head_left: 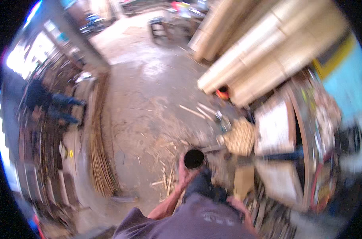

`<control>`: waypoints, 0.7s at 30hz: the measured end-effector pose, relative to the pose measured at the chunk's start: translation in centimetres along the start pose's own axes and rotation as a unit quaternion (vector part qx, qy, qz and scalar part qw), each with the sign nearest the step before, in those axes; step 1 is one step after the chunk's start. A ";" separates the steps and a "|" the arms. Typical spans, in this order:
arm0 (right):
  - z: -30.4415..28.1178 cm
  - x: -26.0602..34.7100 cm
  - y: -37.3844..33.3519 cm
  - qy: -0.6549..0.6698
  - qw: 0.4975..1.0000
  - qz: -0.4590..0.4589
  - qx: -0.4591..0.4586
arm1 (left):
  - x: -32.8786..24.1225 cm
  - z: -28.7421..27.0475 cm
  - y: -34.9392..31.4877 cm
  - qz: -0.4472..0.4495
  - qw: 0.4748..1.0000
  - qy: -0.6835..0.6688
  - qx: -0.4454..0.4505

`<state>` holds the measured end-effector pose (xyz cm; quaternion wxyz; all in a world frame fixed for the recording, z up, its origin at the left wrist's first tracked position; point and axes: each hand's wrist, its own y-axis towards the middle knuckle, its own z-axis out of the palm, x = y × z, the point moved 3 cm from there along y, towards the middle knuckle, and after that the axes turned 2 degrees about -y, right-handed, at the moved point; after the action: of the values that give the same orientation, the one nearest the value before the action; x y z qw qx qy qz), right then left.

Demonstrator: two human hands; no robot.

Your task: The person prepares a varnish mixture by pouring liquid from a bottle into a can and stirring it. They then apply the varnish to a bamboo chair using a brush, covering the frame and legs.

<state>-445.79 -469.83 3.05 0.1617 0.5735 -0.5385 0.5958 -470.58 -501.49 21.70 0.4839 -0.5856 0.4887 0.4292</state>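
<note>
Clearly, the fingers of the left hand (184, 173) curl against the lower left edge of a dark disc (194, 159); blur and the disc's own blackness hide their tips, so I cannot tell whether they are clenched on it or merely touching. From that palm, the disc lies ahead and slightly to the right, just above the bent leg (201, 184). It shows a rounded face to the camera and no long axis that can be read; what depth it has, or what it is, stays hidden.

The left hand is plainly the nearer one. The right hand (236, 202) sits low beside the body, on the other side of the leg and apart from the disc; its fingers are too blurred to say what they grasp, if anything.

Just right of the disc, a grey strip (213, 148) runs with its long axis crosswise, toward a woven piece (240, 137). Splints (169, 180) litter the floor left of the left hand. Farther ahead lie pale sticks (192, 111), and beyond them big rolls (276, 47) slant to the upper right. Well off to the left are a bundle of rods (101, 171) and another person (55, 104).
</note>
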 end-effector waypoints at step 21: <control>-1.3 -2.2 24.2 0.156 0.939 0.086 0.295 | 26.7 11.4 23.7 0.003 0.996 -0.082 -0.047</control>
<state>-465.43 -476.71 -9.62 0.0151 0.4465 -0.3540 0.8217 -490.18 -495.76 -9.73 0.4928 -0.5688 0.4289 0.4996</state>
